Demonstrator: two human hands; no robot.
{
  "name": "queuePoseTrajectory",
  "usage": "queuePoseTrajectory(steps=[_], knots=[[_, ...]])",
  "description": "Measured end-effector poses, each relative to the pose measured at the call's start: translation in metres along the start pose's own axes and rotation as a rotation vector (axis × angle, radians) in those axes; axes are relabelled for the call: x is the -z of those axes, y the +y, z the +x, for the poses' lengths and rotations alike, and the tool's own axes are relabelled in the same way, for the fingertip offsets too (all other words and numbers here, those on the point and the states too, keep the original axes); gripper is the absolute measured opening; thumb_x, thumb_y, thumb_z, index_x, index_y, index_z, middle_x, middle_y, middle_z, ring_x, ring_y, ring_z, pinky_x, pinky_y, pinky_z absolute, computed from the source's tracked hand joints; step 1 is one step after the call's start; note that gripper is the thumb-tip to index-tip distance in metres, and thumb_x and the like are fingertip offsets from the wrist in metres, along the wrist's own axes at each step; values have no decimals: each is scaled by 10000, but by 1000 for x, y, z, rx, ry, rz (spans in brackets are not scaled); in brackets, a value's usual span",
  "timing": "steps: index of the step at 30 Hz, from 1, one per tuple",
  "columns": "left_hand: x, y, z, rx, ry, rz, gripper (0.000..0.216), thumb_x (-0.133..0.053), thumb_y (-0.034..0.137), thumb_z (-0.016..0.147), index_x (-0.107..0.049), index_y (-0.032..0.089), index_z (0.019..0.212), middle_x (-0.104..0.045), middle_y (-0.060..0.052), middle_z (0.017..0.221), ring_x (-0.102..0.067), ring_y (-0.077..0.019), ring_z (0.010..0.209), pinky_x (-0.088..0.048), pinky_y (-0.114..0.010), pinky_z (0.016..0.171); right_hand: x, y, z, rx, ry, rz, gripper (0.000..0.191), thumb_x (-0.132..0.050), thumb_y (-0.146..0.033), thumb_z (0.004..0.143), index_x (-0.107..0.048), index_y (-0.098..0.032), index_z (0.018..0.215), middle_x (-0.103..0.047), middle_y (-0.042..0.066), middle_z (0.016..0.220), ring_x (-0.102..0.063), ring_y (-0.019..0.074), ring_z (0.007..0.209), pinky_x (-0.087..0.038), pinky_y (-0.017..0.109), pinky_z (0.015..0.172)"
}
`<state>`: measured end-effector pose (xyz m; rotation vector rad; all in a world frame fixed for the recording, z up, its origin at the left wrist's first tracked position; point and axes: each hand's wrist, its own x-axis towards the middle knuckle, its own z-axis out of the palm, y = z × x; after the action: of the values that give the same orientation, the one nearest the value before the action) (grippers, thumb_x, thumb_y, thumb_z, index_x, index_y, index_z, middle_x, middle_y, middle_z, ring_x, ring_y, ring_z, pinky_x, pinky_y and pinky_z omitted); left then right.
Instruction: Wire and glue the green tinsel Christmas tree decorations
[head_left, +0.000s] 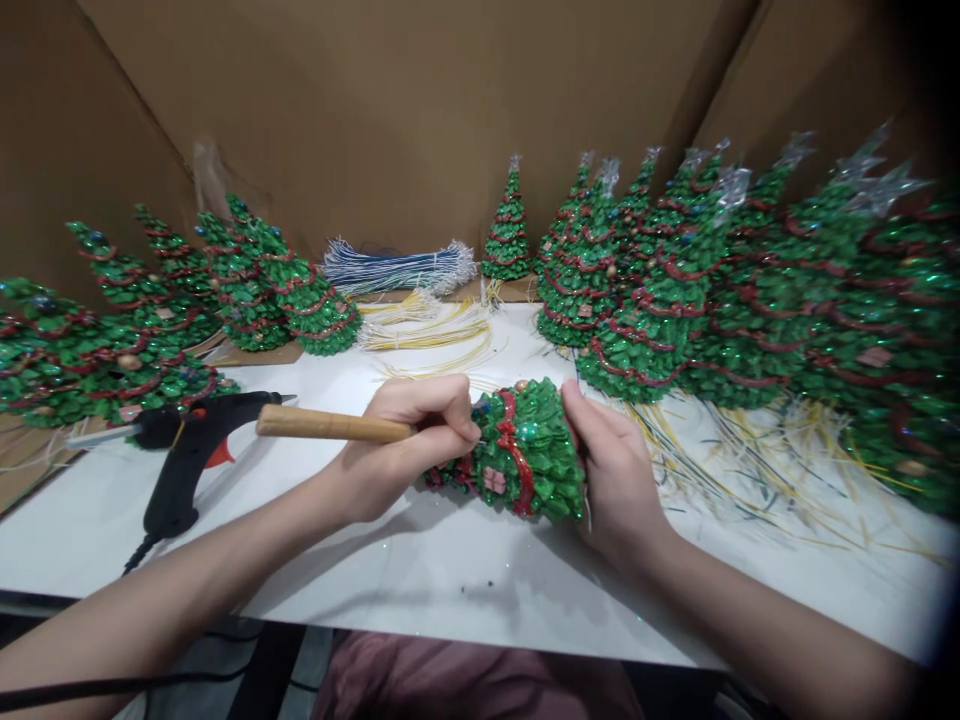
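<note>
A small green Christmas tree figurine [536, 450] with red garlands and a pink gift lies on its side just above the table, its base to the right. My right hand [619, 470] is closed around that base. Against the tree's narrower left part, my left hand [416, 440] is closed in a fist around a tool with a wooden handle [330, 424]. The handle sticks out to the left, while the tool's working end is hidden by my fingers and the tree. The top of the tree is also out of sight behind my left hand.
A black glue gun [184, 460] lies at the left on the white table [420, 590]. Finished-looking trees with clear stars [652, 310] crowd the right; trees without stars [300, 290] stand left. Bundled blue-white wires [397, 268], yellow wires [431, 335] and loose wires [735, 460] lie around.
</note>
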<state>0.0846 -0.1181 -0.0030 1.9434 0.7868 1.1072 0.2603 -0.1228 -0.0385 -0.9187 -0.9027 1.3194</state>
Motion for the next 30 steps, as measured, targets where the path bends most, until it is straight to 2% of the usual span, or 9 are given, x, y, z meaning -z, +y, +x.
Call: queuePoseTrajectory(steps=[11,19,30], knots=[[-1,-1,3,50,-39,-104,221,-552,24,738,-478,139,563,-423,45,543,-361,-61,521,-268,-214,484,-3,1,-1,28,1,31,451,-616,-429,789,-376,-186,494,-314,-51,499,-306,82,467,-264,231,450],[-4,-8,3,141,19,-380,194,-595,28,675,-490,138,555,-440,47,493,-364,-54,454,-239,-190,415,-1,0,-3,34,-7,2,449,-594,-426,809,-371,-180,508,-302,-49,516,-283,82,485,-240,235,465],[-2,-4,6,167,1,-518,211,-595,-19,646,-484,116,528,-463,55,471,-369,-21,429,-224,-139,395,-1,0,-4,66,-19,-32,460,-578,-441,820,-370,-183,501,-304,-50,496,-281,81,467,-220,241,441]])
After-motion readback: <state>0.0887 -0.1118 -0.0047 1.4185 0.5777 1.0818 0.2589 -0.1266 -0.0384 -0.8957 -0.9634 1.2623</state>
